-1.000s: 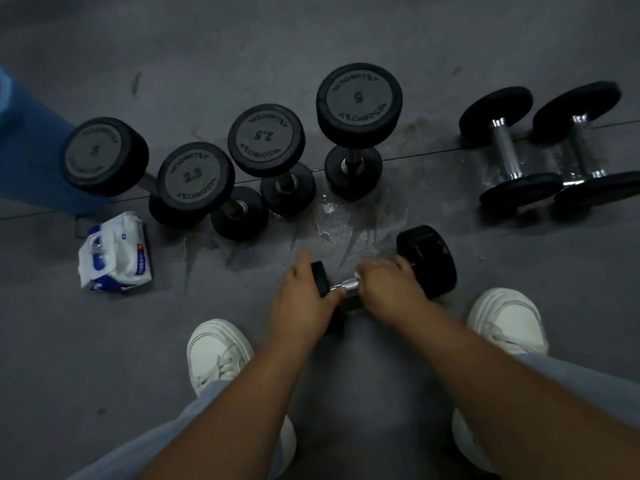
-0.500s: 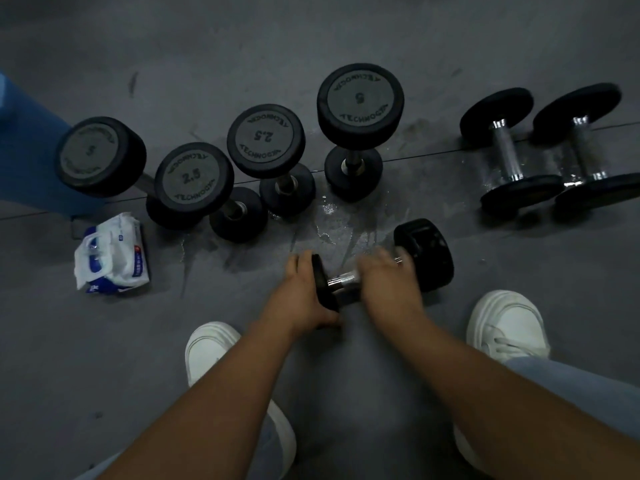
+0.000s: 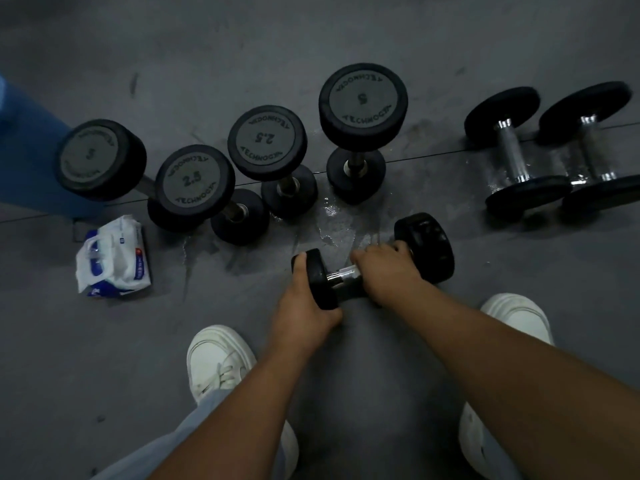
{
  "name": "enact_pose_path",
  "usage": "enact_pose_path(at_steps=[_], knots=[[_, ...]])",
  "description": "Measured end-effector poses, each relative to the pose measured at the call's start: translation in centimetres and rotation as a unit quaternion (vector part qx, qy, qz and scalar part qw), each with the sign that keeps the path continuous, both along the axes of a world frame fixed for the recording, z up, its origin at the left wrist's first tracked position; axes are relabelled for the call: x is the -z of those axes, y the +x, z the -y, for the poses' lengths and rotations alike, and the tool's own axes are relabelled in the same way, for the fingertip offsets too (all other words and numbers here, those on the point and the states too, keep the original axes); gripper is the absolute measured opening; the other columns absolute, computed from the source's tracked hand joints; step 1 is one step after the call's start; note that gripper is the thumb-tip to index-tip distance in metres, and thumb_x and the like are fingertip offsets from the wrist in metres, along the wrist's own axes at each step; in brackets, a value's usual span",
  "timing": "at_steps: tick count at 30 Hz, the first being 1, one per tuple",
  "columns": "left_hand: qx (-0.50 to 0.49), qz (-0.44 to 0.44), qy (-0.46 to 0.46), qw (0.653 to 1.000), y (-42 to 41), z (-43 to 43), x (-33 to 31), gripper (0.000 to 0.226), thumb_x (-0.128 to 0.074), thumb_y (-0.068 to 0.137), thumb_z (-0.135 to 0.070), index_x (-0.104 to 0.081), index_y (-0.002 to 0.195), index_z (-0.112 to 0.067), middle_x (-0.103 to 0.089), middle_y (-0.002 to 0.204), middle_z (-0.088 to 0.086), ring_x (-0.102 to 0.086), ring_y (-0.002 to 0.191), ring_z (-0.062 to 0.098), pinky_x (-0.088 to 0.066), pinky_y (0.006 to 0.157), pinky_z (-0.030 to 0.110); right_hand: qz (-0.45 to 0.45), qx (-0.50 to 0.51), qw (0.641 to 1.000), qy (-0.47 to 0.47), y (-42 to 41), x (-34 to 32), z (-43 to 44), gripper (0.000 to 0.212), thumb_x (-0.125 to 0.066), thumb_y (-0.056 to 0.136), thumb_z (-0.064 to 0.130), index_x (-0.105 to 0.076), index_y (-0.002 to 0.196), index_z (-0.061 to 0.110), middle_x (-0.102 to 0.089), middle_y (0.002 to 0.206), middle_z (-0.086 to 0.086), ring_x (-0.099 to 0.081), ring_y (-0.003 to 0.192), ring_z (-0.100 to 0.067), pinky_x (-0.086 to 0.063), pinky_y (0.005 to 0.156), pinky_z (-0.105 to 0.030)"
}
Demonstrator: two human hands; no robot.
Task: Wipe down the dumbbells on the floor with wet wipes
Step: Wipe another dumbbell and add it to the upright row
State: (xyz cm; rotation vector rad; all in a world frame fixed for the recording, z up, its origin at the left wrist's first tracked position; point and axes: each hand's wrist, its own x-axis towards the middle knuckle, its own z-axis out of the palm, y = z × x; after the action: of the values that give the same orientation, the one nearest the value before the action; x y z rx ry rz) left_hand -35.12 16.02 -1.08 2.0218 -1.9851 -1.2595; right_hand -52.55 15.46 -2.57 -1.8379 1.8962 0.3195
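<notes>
Two hands work on one dumbbell (image 3: 426, 247), which lies on its side on the floor (image 3: 104, 375) just ahead of the person's white shoes (image 3: 218, 358).

Left hand (image 3: 304, 303): the forearm reaches forward and down. The fingers curl round the rim of the nearer weight head and grip it.

Right hand (image 3: 384, 271): the forearm enters from the lower right, palm down. The fingers curl over the chrome handle (image 3: 341, 277), just beside the farther weight head. Whether a wipe lies under this hand cannot be told.

Surface: dark grey flooring, dimly lit, with a thin seam running across it. A wet patch (image 3: 332, 216) shines just beyond the gripped dumbbell.

Beyond the patch, four upright dumbbells (image 3: 363, 105) form a row, marked 5, 2.5, 2.5 and 5; the leftmost one tilts. At the right, two further dumbbells (image 3: 516, 150) lie side by side on damp floor. A pack of wet wipes (image 3: 114, 261) lies at the left, near the row. A blue object (image 3: 24, 161) fills the left edge.
</notes>
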Motion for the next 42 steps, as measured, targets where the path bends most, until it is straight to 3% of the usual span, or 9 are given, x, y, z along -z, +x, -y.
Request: enact_pose_path(at_steps=[6, 9, 13, 17, 20, 24, 27, 32, 42], knots=[[0.061, 0.053, 0.076, 0.994, 0.9, 1.9, -0.7, 0.115, -0.082, 0.062, -0.034, -0.008, 0.149, -0.047, -0.063, 0.122, 0.004, -0.062, 0.107, 0.027, -0.053, 0.090, 0.037, 0.058, -0.011, 0.992, 0.110, -0.9, -1.0, -0.7, 0.035, -0.059, 0.087, 0.030, -0.053, 0.122, 0.026, -0.059, 0.122, -0.004, -0.054, 0.115, -0.026, -0.037, 0.093, -0.038], [0.044, 0.040, 0.035, 0.998, 0.9, 1.3, -1.3, 0.106, -0.082, 0.066, -0.037, -0.013, 0.147, -0.046, -0.065, 0.117, 0.002, -0.062, 0.108, 0.027, -0.051, 0.092, 0.039, 0.056, 0.054, 0.997, 0.012, -0.7, -1.0, -1.3, 0.028, -0.049, 0.092, 0.037, -0.060, 0.113, 0.021, -0.060, 0.114, -0.004, -0.053, 0.110, -0.025, -0.035, 0.093, -0.037], [0.031, 0.042, -0.016, 0.999, 1.0, 1.1, -1.1, 0.096, -0.075, 0.079, -0.050, -0.015, 0.153, -0.042, -0.063, 0.129, 0.007, -0.058, 0.118, 0.030, -0.046, 0.099, 0.044, 0.005, 0.180, 0.976, -0.124, 2.9, -0.1, -3.8, 0.037, -0.033, 0.088, 0.016, -0.063, 0.109, 0.014, -0.065, 0.114, -0.007, -0.054, 0.116, -0.025, -0.034, 0.101, -0.039], [0.062, 0.053, -0.009, 0.997, 0.7, 1.8, -1.2, 0.094, -0.070, 0.083, -0.051, -0.012, 0.156, -0.037, -0.060, 0.134, 0.010, -0.056, 0.122, 0.030, -0.045, 0.100, 0.041, 0.049, 0.030, 0.992, -0.111, 2.5, 0.4, -3.5, 0.049, -0.027, 0.086, 0.017, -0.056, 0.125, 0.019, -0.058, 0.128, -0.002, -0.047, 0.127, -0.021, -0.022, 0.112, -0.041], [0.064, 0.051, -0.011, 0.997, 0.7, 2.0, -1.4, 0.094, -0.071, 0.083, -0.051, -0.013, 0.156, -0.036, -0.056, 0.140, 0.008, -0.053, 0.126, 0.029, -0.044, 0.102, 0.040, 0.007, 0.114, 0.984, -0.134, 1.4, 0.2, -3.3, 0.032, -0.042, 0.086, 0.014, -0.061, 0.112, 0.020, -0.063, 0.113, -0.003, -0.055, 0.114, -0.023, -0.032, 0.105, -0.039], [0.083, 0.068, -0.008, 0.994, 0.6, 2.3, -1.5, 0.094, -0.068, 0.085, -0.051, -0.010, 0.156, -0.034, -0.057, 0.138, 0.011, -0.054, 0.124, 0.030, -0.043, 0.098, 0.036, 0.062, -0.002, 0.991, -0.122, 3.6, 0.0, -2.1, 0.018, -0.053, 0.086, 0.018, -0.061, 0.102, 0.018, -0.064, 0.103, -0.006, -0.057, 0.103, -0.025, -0.036, 0.094, -0.036], [0.091, 0.068, -0.009, 0.993, 0.6, 2.6, -1.6, 0.093, -0.067, 0.086, -0.052, -0.010, 0.156, -0.034, -0.058, 0.135, 0.010, -0.054, 0.123, 0.029, -0.043, 0.097, 0.035, -0.004, 0.107, 0.983, -0.151, 1.4, -0.2, -2.1, 0.017, -0.052, 0.083, 0.012, -0.064, 0.094, 0.017, -0.065, 0.095, -0.007, -0.060, 0.095, -0.026, -0.040, 0.091, -0.036], [0.096, 0.078, 0.001, 0.992, 0.5, 3.3, -1.5, 0.093, -0.067, 0.085, -0.054, -0.009, 0.156, -0.034, -0.058, 0.135, 0.010, -0.055, 0.123, 0.029, -0.044, 0.099, 0.036, 0.036, 0.051, 0.990, -0.125, 2.3, -0.8, -2.1, 0.019, -0.051, 0.082, 0.010, -0.062, 0.094, 0.020, -0.066, 0.095, -0.004, -0.060, 0.095, -0.025, -0.037, 0.091, -0.035], [0.095, 0.076, 0.017, 0.992, 0.3, 4.9, -1.4, 0.092, -0.065, 0.084, -0.058, -0.011, 0.156, -0.035, -0.051, 0.145, 0.008, -0.049, 0.131, 0.029, -0.042, 0.104, 0.036, -0.141, 0.034, 0.987, -0.066, 1.5, -2.6, -2.4, 0.040, -0.032, 0.089, 0.011, -0.060, 0.117, 0.008, -0.063, 0.112, -0.011, -0.058, 0.105, -0.028, -0.040, 0.089, -0.037]])
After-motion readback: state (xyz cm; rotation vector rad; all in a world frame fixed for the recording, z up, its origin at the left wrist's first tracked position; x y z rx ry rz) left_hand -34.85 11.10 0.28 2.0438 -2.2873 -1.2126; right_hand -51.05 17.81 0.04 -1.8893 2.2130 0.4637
